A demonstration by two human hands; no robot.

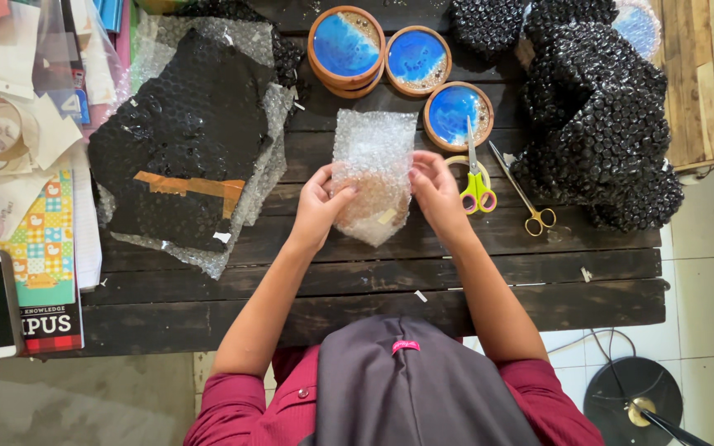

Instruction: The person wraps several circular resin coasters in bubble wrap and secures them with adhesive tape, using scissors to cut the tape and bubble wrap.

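Both hands [378, 198] hold clear bubble wrap [371, 169] beside scissors [476, 183]

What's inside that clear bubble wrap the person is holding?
Both the left hand and right hand grip the bubble wrap. A brownish, rounded shape shows dimly through its lower half, with a bit of tape on it. What it is cannot be told; the wrap blurs it.
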